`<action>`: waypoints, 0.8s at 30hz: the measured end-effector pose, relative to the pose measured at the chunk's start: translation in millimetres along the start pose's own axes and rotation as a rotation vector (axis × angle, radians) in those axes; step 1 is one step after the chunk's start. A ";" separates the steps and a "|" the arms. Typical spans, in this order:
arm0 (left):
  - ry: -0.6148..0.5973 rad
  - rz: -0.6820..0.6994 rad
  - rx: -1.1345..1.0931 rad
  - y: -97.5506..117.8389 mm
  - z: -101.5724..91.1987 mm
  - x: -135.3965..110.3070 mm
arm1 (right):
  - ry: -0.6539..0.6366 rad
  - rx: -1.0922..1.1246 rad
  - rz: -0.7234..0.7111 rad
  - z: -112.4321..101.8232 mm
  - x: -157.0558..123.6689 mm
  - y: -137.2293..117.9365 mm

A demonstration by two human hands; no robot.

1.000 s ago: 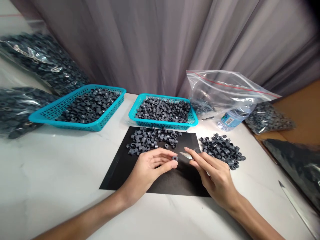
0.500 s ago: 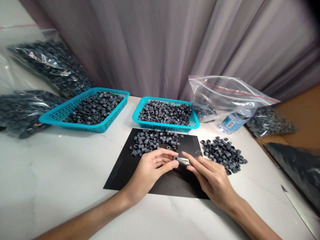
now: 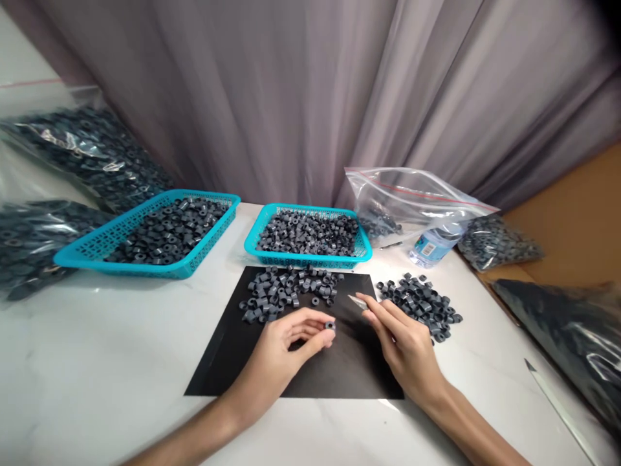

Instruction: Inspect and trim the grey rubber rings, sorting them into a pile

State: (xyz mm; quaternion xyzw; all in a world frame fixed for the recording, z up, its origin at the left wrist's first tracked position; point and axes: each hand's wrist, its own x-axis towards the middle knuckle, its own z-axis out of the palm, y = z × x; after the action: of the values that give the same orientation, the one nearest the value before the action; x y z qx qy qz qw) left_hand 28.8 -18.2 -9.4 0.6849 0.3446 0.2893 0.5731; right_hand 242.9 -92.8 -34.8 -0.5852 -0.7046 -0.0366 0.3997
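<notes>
My left hand [image 3: 295, 340] pinches one small dark grey plastic ring [image 3: 330, 325] between thumb and fingertips, its hole facing me. A short way to the right, my right hand [image 3: 405, 330] grips a small pointed metal blade [image 3: 358, 301]; the tip points left and the handle is hidden in the fingers. Blade and ring are apart. Both hands are over a black mat [image 3: 334, 375]. On the mat's far part lies a heap of similar grey rings [image 3: 272, 291]. Beside my right hand, another pile of rings [image 3: 422, 298] sits on the white table.
Two turquoise baskets, one at left [image 3: 182, 268] and one in the middle [image 3: 310, 260], hold many rings. Filled plastic bags stand at left [image 3: 97, 149] and right [image 3: 557, 323]. A water bottle [image 3: 431, 246] lies tilted by an open zip bag [image 3: 412, 184]. A long pale pointed strip [image 3: 557, 401] lies at right.
The blade has come away from the ring and my hands have moved apart. My left hand has lowered slightly with the ring. The whole view has shifted a little.
</notes>
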 end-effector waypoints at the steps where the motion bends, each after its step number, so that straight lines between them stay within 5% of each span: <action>1: -0.010 0.031 0.080 -1.1 -0.3 -0.4 | -0.006 -0.007 0.031 1.8 0.6 2.2; 7: 0.074 0.293 0.427 17.2 -3.3 5.1 | -0.091 -0.062 0.139 13.0 2.5 7.8; 10: 0.153 0.577 0.538 61.4 -3.8 35.0 | -0.105 -0.074 0.141 14.9 3.8 5.1; 12: 0.273 0.818 0.577 99.9 -1.0 68.8 | -0.126 -0.071 0.145 14.6 5.2 4.4; 14: 0.366 0.920 0.626 134.2 4.7 107.3 | -0.148 -0.063 0.154 13.5 7.2 5.5; 19: 0.172 0.718 0.927 160.7 21.8 178.8 | -0.162 -0.058 0.141 12.0 11.3 10.5; 24: 0.153 0.714 1.016 160.9 31.6 194.2 | -0.188 -0.058 0.122 12.2 9.9 9.9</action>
State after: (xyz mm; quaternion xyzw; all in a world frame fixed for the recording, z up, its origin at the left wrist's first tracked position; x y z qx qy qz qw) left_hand 191.9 102.4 143.7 0.9221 0.2293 0.3111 0.0174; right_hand 245.0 -75.5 -41.2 -0.6392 -0.7007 0.0226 0.3162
